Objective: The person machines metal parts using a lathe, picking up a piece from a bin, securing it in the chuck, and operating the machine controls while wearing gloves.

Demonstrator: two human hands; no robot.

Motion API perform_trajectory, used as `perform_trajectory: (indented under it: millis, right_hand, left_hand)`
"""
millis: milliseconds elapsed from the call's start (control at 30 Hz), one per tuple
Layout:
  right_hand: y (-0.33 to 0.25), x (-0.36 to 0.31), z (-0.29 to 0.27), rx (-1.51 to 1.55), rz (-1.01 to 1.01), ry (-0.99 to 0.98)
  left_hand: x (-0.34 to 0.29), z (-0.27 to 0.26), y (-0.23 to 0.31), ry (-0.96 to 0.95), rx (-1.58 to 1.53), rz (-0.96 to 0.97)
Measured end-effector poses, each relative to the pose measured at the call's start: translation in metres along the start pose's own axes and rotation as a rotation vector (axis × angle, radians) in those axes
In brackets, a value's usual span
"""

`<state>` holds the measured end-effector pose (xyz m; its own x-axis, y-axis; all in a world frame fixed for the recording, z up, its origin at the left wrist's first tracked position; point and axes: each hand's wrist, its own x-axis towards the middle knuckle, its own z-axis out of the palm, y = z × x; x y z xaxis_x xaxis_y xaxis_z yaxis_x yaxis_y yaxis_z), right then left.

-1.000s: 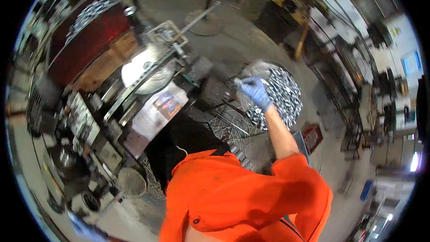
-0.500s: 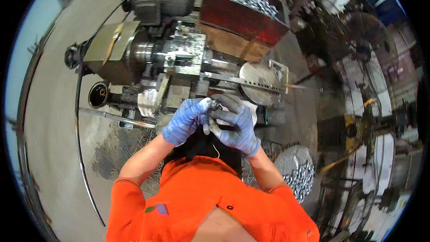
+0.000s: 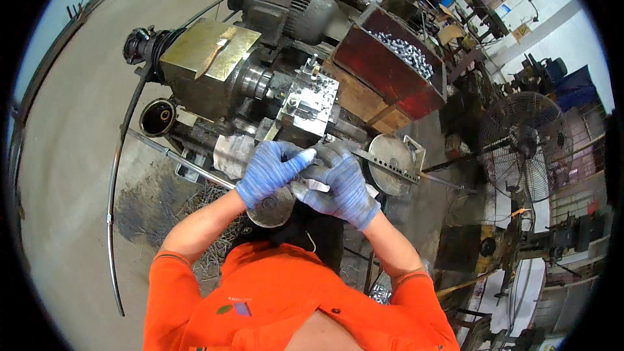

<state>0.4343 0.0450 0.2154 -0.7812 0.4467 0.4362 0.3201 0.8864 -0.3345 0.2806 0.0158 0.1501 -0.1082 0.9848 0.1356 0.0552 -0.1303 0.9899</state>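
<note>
Both my hands wear blue gloves and meet over a small lathe (image 3: 286,84). My left hand (image 3: 270,169) and my right hand (image 3: 341,185) together pinch a small shiny metal part (image 3: 311,182) between their fingertips. They hover in front of the lathe's silver tool block (image 3: 309,101). A round metal handwheel (image 3: 270,208) sits just under my left hand. My orange sleeves fill the lower edge.
A red wooden box (image 3: 390,68) holding several silver metal parts stands behind the lathe on the right. A motor (image 3: 286,10) sits at the back. A standing fan (image 3: 523,146) is at the right. Metal shavings (image 3: 195,201) lie on the floor at left.
My view swung from a bin of parts back to the lathe. My right hand came from the bin, and both hands now hold the small part closer to the tool block.
</note>
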Motion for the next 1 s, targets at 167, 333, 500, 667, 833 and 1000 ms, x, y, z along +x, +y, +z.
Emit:
perform_trajectory:
  millis: [167,333,500,667,833,1000]
  right_hand:
    - [0.009,0.031,0.008,0.066,-0.021,-0.103]
    - [0.022,0.068,0.025,-0.119,-0.033,-0.079]
    - [0.067,0.127,0.051,-0.437,0.163,-0.354]
    - [0.095,0.148,0.082,-0.446,0.287,-0.402]
    - [0.083,0.150,0.082,-0.321,0.244,-0.424]
    - [0.081,0.149,0.070,-0.197,0.284,-0.438]
  left_hand:
    - [0.009,-0.040,0.008,-0.050,0.297,0.018]
    - [0.002,-0.105,0.019,-0.113,0.429,0.143]
    - [-0.046,-0.210,0.048,0.200,0.687,-0.132]
    - [-0.135,-0.319,0.012,0.613,1.028,-0.363]
    - [-0.203,-0.316,0.011,0.660,1.285,-0.545]
    - [-0.206,-0.287,0.018,0.524,1.256,-0.696]
